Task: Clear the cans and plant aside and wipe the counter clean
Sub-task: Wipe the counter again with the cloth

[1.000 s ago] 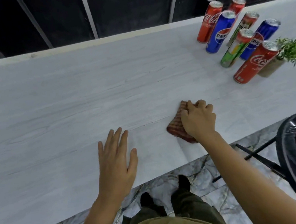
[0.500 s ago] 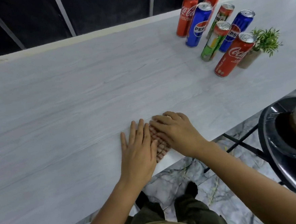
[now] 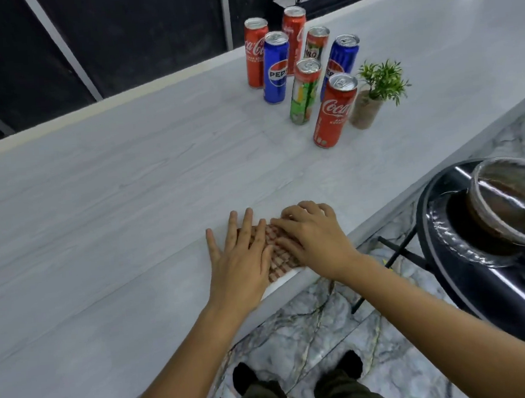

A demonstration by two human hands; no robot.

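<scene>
A red checked cloth (image 3: 278, 253) lies folded near the front edge of the pale grey counter (image 3: 116, 209). My left hand (image 3: 241, 262) lies flat with straight fingers on the cloth's left part. My right hand (image 3: 312, 240) rests on its right part, fingers bent, fingertips pressing down. Several cans stand grouped at the back right: a red Coca-Cola can (image 3: 333, 110) nearest, a green can (image 3: 305, 91), a blue Pepsi can (image 3: 275, 67) and others behind. A small green plant (image 3: 375, 93) in a beige pot stands right of them.
A black round stool or table (image 3: 477, 261) with a glass bowl (image 3: 510, 200) on it stands beside the counter at the right. Marble floor and my feet show below the counter edge. Dark panels rise behind the counter.
My right hand slid the cloth left toward my left hand, and both hands came to rest on it near the front edge. The camera view shifted, so the cans appear nearer the centre.
</scene>
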